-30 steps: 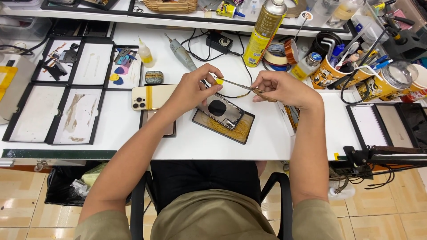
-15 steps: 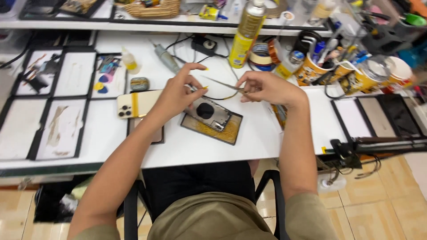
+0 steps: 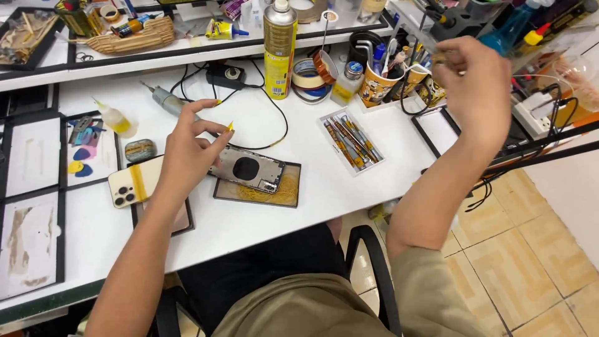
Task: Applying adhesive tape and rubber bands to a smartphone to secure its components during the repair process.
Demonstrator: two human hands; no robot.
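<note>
— Sat at a white workbench (image 3: 349,187) over beige floor tiles (image 3: 524,249), black chair arm (image 3: 374,262) poking out below the edge. Raised shelf (image 3: 187,53) along the back, crowded with clutter.

— And on the bench, biggest first?

— Black-framed trays (image 3: 31,206) far left. Then the dark work mat (image 3: 257,190) with the stripped phone frame (image 3: 246,170) lying flat on it, just beside the left hand (image 3: 190,153). Gold phone back (image 3: 128,182) partly hidden under that wrist. Tall yellow spray can (image 3: 279,53) upright at the back, rotary tool (image 3: 170,101) and its black cable (image 3: 274,118) between can and mat. Clear box of bits (image 3: 352,138) right of the mat, printed cups (image 3: 377,84) full of tools beyond, tape rolls (image 3: 309,75), small glue bottle (image 3: 117,118).

— Hands?

— Left pinched shut on a tiny yellow-tipped piece (image 3: 230,126), fingertips just above the frame. Right hand (image 3: 477,84) lifted well away toward the tool rack (image 3: 462,12), fingers curled on something thin; blurred, couldn't tell what.

— Changed from half a second back?

— Yes. Had both been together over the frame, a thin strip stretched between them. Right since swung off to the rack; view turned rightward too.
</note>
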